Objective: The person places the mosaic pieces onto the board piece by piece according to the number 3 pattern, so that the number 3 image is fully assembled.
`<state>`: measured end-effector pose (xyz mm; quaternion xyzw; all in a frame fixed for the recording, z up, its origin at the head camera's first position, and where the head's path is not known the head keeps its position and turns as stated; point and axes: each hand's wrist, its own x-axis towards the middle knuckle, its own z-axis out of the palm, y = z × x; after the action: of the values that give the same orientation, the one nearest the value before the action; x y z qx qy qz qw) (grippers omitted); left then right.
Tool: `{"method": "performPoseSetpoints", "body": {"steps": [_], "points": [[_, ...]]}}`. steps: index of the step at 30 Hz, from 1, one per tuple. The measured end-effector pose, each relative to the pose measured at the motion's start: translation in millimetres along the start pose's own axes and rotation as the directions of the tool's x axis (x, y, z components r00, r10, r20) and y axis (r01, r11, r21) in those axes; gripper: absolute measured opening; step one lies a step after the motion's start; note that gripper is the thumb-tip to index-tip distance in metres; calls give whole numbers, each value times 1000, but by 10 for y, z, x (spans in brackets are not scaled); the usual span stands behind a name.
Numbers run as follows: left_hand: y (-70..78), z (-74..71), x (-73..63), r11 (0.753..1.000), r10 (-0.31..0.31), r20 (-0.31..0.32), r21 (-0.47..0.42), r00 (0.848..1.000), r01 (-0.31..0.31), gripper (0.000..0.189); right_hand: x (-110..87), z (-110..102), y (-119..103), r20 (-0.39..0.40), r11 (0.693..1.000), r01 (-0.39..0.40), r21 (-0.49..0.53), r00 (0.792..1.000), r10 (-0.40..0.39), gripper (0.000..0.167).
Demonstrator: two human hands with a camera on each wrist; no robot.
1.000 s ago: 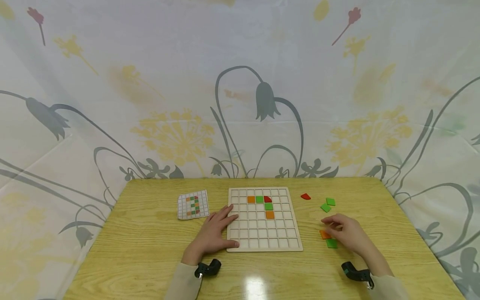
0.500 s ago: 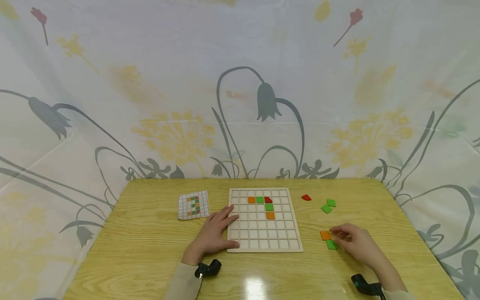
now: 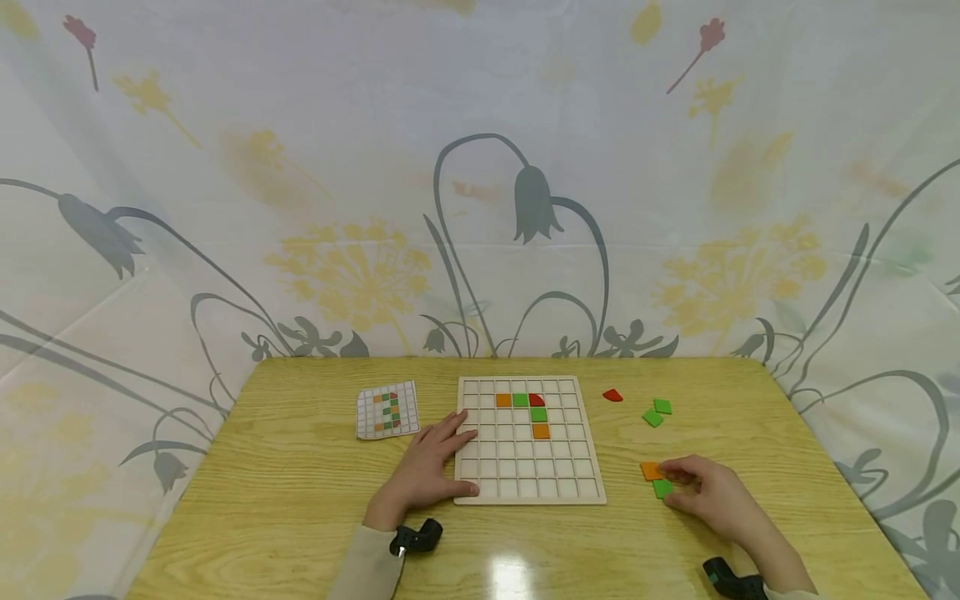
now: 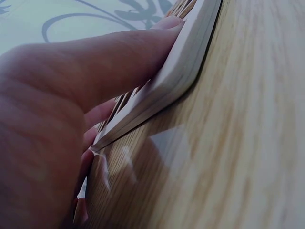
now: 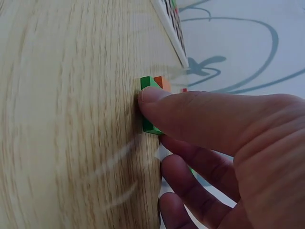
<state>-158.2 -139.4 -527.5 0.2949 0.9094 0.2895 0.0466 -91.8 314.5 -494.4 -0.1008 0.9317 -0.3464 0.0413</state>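
Observation:
A wooden grid board (image 3: 525,483) lies in the middle of the table, with orange, green and red tiles set in some of its squares. My left hand (image 3: 423,468) rests along its left side, fingers spread over the rim and thumb (image 4: 128,57) on the near corner. To the right of the board, my right hand (image 3: 712,496) pinches a green square tile (image 3: 662,489), its thumb against the near edge, as the right wrist view also shows. An orange square tile (image 3: 649,471) touches the far side of that green one, close to my fingertips.
Two green square tiles (image 3: 653,417) and a red quarter-round tile (image 3: 612,395) lie farther back on the right. A printed pattern card (image 3: 387,411) sits left of the board. A patterned curtain (image 3: 480,208) stands behind the table.
My right hand has moved slightly toward me and right, away from over the orange tile, then closed its thumb and finger at the green tile. The left hand has stayed in place.

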Motion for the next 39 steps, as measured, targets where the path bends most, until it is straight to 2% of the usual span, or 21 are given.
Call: {"method": "performPoseSetpoints", "body": {"steps": [11, 15, 26, 29, 35, 39], "points": [[14, -10, 8, 1000, -10, 7, 8, 1000, 10, 85, 31, -9, -10, 26, 999, -47, -9, 999, 48, 41], [10, -19, 12, 1000, -7, 5, 11, 1000, 7, 86, 25, -22, -40, 33, 998, -55, 7, 998, 55, 33], [-7, -13, 11, 1000, -7, 7, 13, 1000, 7, 86, 28, -52, 26, 77, 1000, 6, 28, 997, -9, 20], [-7, -7, 7, 1000, -7, 7, 8, 1000, 7, 85, 30, -53, 30, 79, 999, 3, 41, 997, -6, 20], [-1, 0, 4, 1000, -3, 6, 6, 1000, 3, 86, 64, -15, -12, 26, 999, -15, 33, 1000, 15, 25], [9, -5, 1, 1000, 1, 3, 1, 1000, -1, 85, 119, 44, -54, -29, 999, 43, 7, 999, -43, 24]]}}
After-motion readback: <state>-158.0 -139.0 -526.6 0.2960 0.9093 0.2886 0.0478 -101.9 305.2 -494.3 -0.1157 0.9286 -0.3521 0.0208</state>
